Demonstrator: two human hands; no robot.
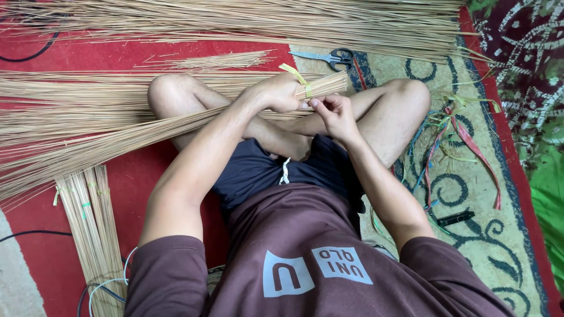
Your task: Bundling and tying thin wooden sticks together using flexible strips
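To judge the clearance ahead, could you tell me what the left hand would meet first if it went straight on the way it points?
Probably the scissors: the left hand, gripping the stick bundle, points up and right towards them, though depth is unclear.

We sit cross-legged, both bare knees spread wide and both forearms reaching forward over our lap. Our left hand (281,92) is curled into a fist, knuckles up, just above the crossed shins. Our right hand (332,111) sits just beside the left hand, touching it, fingers pinched together and thumb tucked, wrist bent slightly inward toward it.
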